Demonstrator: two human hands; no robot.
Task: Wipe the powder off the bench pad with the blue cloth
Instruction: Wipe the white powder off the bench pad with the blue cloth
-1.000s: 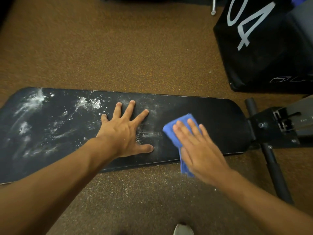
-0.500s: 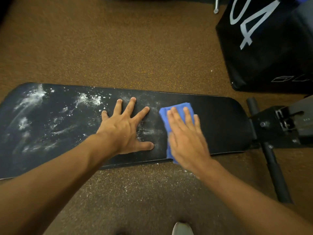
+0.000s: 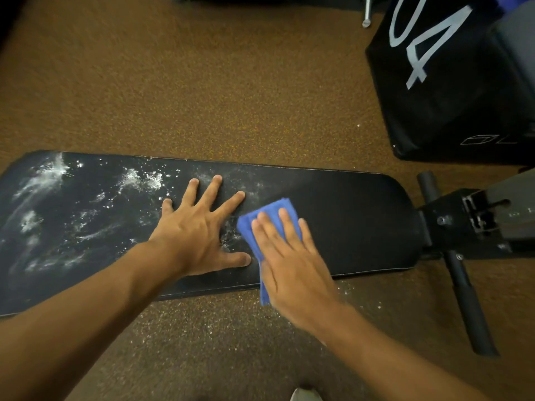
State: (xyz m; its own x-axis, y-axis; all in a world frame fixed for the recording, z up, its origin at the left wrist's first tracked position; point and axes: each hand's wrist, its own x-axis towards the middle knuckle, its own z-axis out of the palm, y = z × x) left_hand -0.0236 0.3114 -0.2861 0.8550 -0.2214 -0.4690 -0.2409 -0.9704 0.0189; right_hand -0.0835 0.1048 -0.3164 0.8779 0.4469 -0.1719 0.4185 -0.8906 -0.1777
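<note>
A long black bench pad [image 3: 347,227] lies across the view. White powder [image 3: 139,180] streaks its left half, while the right half looks dark and clean. My left hand [image 3: 197,230] rests flat on the pad's middle with fingers spread. Beside it, my right hand [image 3: 289,261] presses the folded blue cloth [image 3: 269,215] flat onto the pad near its front edge. The cloth's lower end hangs over that edge. Most of the cloth is hidden under my palm.
Brown speckled floor [image 3: 202,82] surrounds the bench, with spilled powder [image 3: 220,328] in front of it. The bench's black metal frame and crossbar [image 3: 463,285] stick out at the right. A black padded box with white numerals [image 3: 448,82] stands at the back right. A shoe tip [image 3: 305,395] shows at the bottom.
My right hand slid the cloth toward the far side of the pad, then back toward the front edge and slightly left. My left hand stayed put.
</note>
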